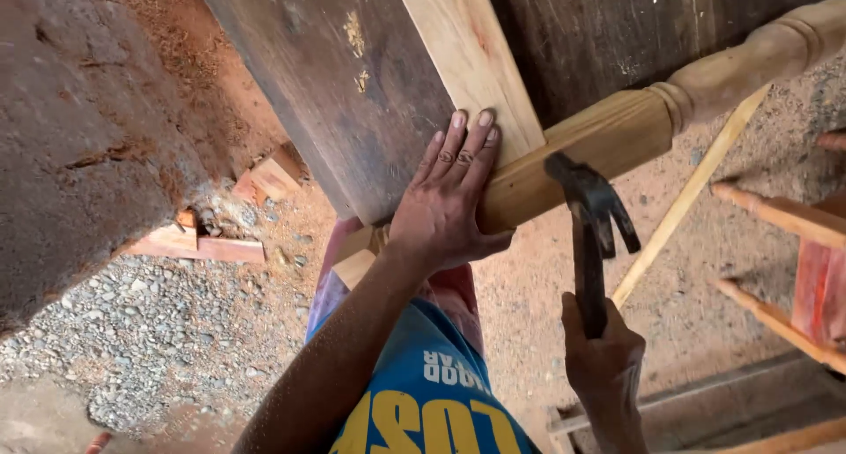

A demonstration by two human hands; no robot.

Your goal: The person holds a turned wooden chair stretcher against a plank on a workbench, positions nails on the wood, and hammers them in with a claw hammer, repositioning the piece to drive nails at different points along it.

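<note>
Off to the left of the flat hand, gravel [159, 331] and scraps of cut wood [198, 245] lie on the ground beside a rough concrete wall [79, 137]. The left hand [449, 198] is spread open, fingers straight and close together, palm pressed where a pale board [471, 57] meets the square end of a turned wooden post [617, 132]; it grips nothing, only braces. The post runs up and away to the right of that hand, and it looks stiff, solid and fairly heavy, best held at the square block, not the rounded, narrower turnings. Just right of the hand, the dark claw hammer [589, 216] stands head up, close to the post's end. Below it the right hand [604, 357] is wrapped tight around the handle, wrist bent upward.
</note>
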